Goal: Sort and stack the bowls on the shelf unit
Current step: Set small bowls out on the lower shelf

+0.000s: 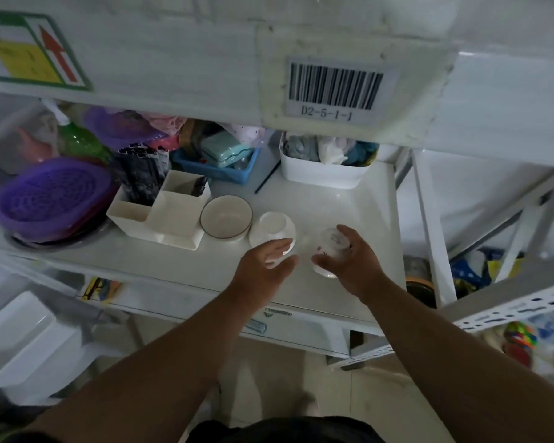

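The patterned bowl (328, 254), blurred, sits toward the front of the white shelf (359, 219), the right hand (349, 260) curled around it. Just left, an upturned white bowl (274, 230) lies under the left hand's (266, 266) relaxed fingertips, perhaps touching. A dark-rimmed bowl (226, 217) stands beside the compartmented white organizer (160, 215).

The right hand (349, 260) hides much of the small blurry bowl (328, 251). At nine o'clock, the purple basket (48, 199) is cut off by the edge. The yellow sign (23, 55) is too blurry to read.
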